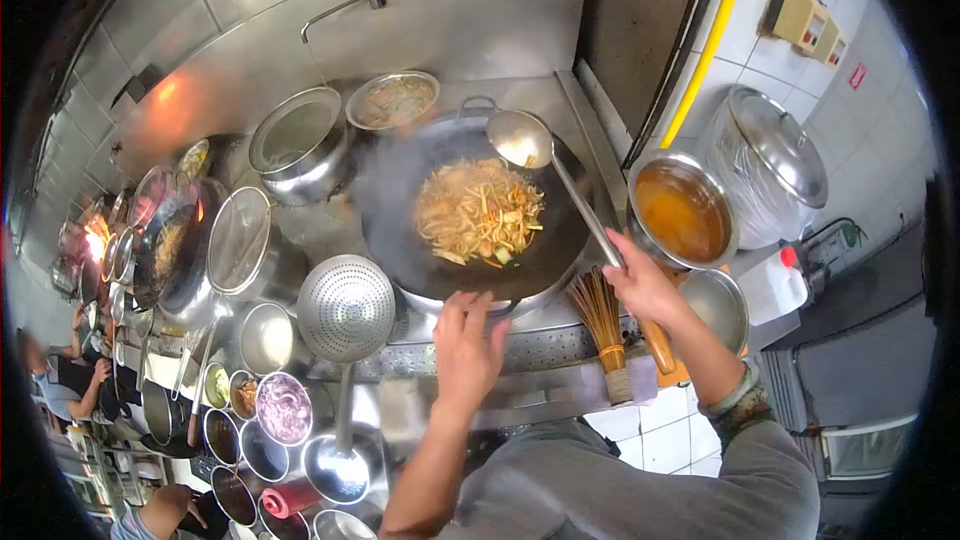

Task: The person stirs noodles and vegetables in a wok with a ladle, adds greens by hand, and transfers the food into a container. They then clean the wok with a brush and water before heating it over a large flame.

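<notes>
Steaming thick noodles with bits of vegetable (478, 212) lie in the middle of a large black wok (392, 230) on the stove. My right hand (640, 282) is wrapped round the long handle of a steel ladle (522, 138), whose bowl hangs over the wok's far right side. At the wok's near rim is my left hand (466, 348), fingers stretched out and holding nothing, right beside the loop handle (506, 308). A bamboo wok brush (600, 320) stands just left of my right hand.
To the right are a pot of orange-brown liquid (682, 212) and a lidded steel pot (782, 150). A perforated strainer (346, 308) and several ingredient bowls, one with sliced onion (284, 408), sit left. Flames (98, 240) and another person (75, 380) show at far left.
</notes>
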Tool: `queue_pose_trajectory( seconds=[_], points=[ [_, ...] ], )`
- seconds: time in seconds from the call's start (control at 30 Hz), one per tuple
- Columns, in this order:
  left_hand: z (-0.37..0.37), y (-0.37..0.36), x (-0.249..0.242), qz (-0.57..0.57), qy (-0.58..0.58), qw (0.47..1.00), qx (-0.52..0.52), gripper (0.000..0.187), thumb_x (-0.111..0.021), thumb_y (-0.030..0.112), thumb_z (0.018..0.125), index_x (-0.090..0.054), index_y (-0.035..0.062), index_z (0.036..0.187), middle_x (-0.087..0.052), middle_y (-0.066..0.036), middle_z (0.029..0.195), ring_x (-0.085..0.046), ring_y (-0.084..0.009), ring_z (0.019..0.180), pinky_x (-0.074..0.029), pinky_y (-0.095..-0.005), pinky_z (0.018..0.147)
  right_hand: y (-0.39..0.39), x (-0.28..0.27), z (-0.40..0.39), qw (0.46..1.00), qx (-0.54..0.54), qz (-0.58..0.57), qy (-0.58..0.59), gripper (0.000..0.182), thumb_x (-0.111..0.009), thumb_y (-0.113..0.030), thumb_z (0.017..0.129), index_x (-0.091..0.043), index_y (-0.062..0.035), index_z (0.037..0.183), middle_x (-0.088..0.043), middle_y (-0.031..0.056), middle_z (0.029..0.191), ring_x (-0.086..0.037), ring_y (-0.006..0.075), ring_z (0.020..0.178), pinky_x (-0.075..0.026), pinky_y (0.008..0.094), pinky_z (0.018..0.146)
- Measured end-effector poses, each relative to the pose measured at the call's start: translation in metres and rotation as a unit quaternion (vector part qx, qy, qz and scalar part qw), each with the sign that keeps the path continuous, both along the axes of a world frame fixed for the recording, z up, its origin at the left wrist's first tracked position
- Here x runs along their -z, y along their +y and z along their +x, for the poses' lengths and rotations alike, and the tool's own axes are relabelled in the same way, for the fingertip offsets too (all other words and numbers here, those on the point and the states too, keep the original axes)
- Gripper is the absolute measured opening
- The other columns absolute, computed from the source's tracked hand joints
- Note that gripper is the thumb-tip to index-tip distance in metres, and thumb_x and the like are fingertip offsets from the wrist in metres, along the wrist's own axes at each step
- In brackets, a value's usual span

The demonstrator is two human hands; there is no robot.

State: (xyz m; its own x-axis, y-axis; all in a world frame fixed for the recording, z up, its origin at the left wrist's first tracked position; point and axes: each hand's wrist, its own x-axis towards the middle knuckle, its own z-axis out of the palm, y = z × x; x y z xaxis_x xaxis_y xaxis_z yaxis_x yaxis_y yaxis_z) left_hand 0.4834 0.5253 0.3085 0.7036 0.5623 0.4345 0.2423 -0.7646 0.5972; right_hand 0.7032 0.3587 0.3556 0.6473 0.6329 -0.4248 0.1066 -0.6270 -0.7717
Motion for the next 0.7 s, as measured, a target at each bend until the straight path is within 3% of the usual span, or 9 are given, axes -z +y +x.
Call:
queue_pose_trajectory(
  seconds=[0.07, 0.17, 0.33, 0.4, 0.43, 0.5, 0.6, 0.63, 0.7],
  points=[
    [-0.014, -0.003, -0.009, 0.032, -0.005, 0.999, -0.025, 0.037, -0.073, 0.016, 0.079, -0.062, 0.0045, 0.113, -0.057, -0.015, 0.114, -0.051, -0.0368, 0.111, -0.041, -0.0455, 0.093, 0.011, 0.04, 0.014, 0.963, -0.068, 0.039, -0.258, 0.062, -0.056, -0.02, 0.094, -0.028, -0.0059, 0.148, -0.059, 0.0236, 0.12, -0.064, 0.0339, 0.1, -0.051, 0.0393, 0.086],
    [-0.037, -0.009, -0.011, 0.016, 0.013, 1.0, -0.022, 0.047, -0.074, 0.017, 0.078, -0.06, 0.0045, 0.121, -0.054, -0.015, 0.123, -0.049, -0.0373, 0.117, -0.04, -0.047, 0.097, 0.028, -0.003, -0.005, 0.99, -0.11, -0.033, -0.078, 0.061, -0.053, -0.019, 0.094, -0.027, -0.0041, 0.147, -0.048, 0.0278, 0.136, -0.049, 0.0407, 0.125, -0.038, 0.0401, 0.105],
    [-0.054, -0.009, -0.021, -0.011, 0.043, 0.998, -0.037, 0.048, -0.076, 0.018, 0.077, -0.06, 0.0033, 0.12, -0.055, -0.016, 0.121, -0.051, -0.036, 0.114, -0.041, -0.0458, 0.095, -0.022, -0.023, -0.02, 0.968, -0.204, 0.013, -0.144, 0.063, -0.056, -0.016, 0.093, -0.027, -0.0075, 0.148, -0.05, 0.0267, 0.135, -0.052, 0.0408, 0.122, -0.041, 0.0417, 0.102],
    [-0.039, -0.005, -0.027, -0.017, 0.056, 0.998, -0.032, 0.047, -0.075, 0.018, 0.078, -0.06, 0.0031, 0.12, -0.055, -0.016, 0.122, -0.051, -0.0357, 0.114, -0.041, -0.0447, 0.095, -0.031, -0.029, -0.028, 0.963, -0.147, 0.02, -0.226, 0.06, -0.055, -0.012, 0.094, -0.03, -0.0111, 0.148, -0.062, 0.0225, 0.115, -0.066, 0.0351, 0.092, -0.053, 0.041, 0.079],
    [-0.019, 0.001, -0.028, -0.007, 0.029, 1.0, -0.006, 0.04, -0.074, 0.018, 0.078, -0.062, 0.0029, 0.114, -0.057, -0.016, 0.115, -0.052, -0.0353, 0.108, -0.042, -0.0441, 0.091, -0.03, -0.029, -0.03, 0.963, -0.143, 0.019, -0.228, 0.06, -0.055, -0.012, 0.094, -0.03, -0.0111, 0.148, -0.062, 0.0225, 0.115, -0.066, 0.0351, 0.092, -0.053, 0.041, 0.079],
    [-0.004, 0.0, -0.017, -0.001, 0.002, 1.0, 0.025, 0.034, -0.074, 0.018, 0.079, -0.063, 0.0026, 0.107, -0.058, -0.016, 0.109, -0.053, -0.0349, 0.103, -0.042, -0.0435, 0.088, -0.022, -0.024, -0.032, 0.977, 0.014, 0.162, 0.137, 0.058, -0.051, -0.008, 0.095, -0.029, -0.0107, 0.148, -0.051, 0.0042, 0.08, -0.047, 0.0107, 0.052, -0.042, 0.0274, 0.041],
    [-0.01, -0.013, -0.007, 0.033, 0.024, 0.999, 0.029, 0.017, -0.071, 0.014, 0.079, -0.057, 0.0043, 0.08, -0.051, -0.013, 0.082, -0.049, -0.0342, 0.081, -0.04, -0.045, 0.074, -0.045, -0.028, -0.047, 0.913, 0.104, 0.281, 0.277, 0.056, -0.049, -0.007, 0.096, -0.031, -0.0129, 0.148, -0.046, 0.0014, 0.077, -0.039, 0.0044, 0.049, -0.035, 0.0216, 0.036],
    [-0.027, -0.024, -0.027, 0.021, 0.04, 0.998, 0.044, 0.015, -0.071, 0.012, 0.079, -0.058, 0.0039, 0.081, -0.052, -0.014, 0.084, -0.05, -0.0347, 0.082, -0.04, -0.0448, 0.073, -0.06, -0.033, -0.054, 0.857, 0.152, 0.344, 0.352, 0.056, -0.05, -0.007, 0.096, -0.031, -0.0132, 0.148, -0.046, 0.0014, 0.078, -0.037, 0.0037, 0.047, -0.034, 0.0205, 0.034],
    [-0.04, -0.035, -0.046, -0.004, 0.002, 0.998, 0.055, 0.015, -0.071, 0.012, 0.079, -0.058, 0.0039, 0.081, -0.052, -0.014, 0.083, -0.049, -0.035, 0.081, -0.04, -0.0449, 0.072, -0.103, -0.037, -0.071, 0.837, 0.194, 0.361, 0.363, 0.051, -0.053, -0.01, 0.095, -0.039, -0.0164, 0.143, -0.045, 0.0017, 0.078, -0.033, 0.0025, 0.045, -0.031, 0.02, 0.033]
  ],
)
